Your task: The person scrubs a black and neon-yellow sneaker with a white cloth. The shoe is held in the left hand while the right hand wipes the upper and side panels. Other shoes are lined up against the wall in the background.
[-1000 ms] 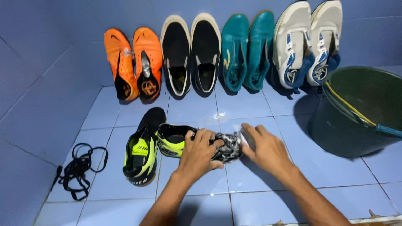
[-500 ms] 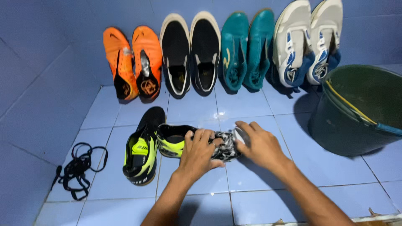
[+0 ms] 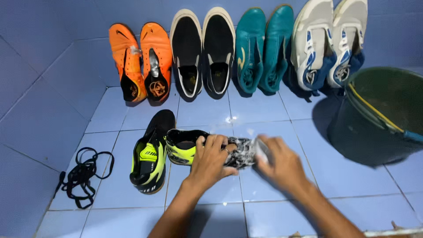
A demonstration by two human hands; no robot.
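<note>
A black and neon-yellow shoe [image 3: 183,147] lies on its side on the blue tiled floor, its toe covered in white suds. My left hand [image 3: 211,158] grips it over the middle. My right hand [image 3: 282,165] is closed on a pale brush [image 3: 261,149] pressed against the sudsy toe; the hand is blurred. The matching shoe [image 3: 150,156] lies just left, its toe pointing away from me, touching nothing I hold.
Four pairs stand against the far wall: orange [image 3: 141,61], black with white trim [image 3: 202,50], teal [image 3: 262,46], white and blue [image 3: 328,42]. A dark green bucket [image 3: 379,119] stands at the right. Black laces [image 3: 81,176] lie at the left.
My right hand has slid to the right and toward me along the shoe's toe. The left hand and the shoe have stayed put.
</note>
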